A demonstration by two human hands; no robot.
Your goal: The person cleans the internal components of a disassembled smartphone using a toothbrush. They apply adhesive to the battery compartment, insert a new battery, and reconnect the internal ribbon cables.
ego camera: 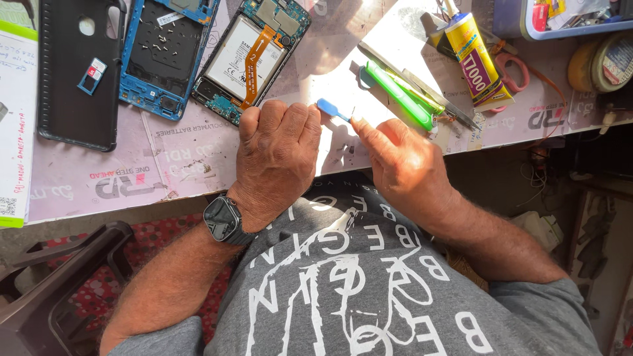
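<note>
Both hands work over the desk (198,165): left hand (278,155) is closed in a fist, right hand (402,161) pinches a blue plastic pry tool (331,109).

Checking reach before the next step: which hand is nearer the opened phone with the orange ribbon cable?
Left. The left hand sits fisted just below the opened phone, almost touching it; the right hand lies farther right, fingertips at the blue plastic tool.
</note>
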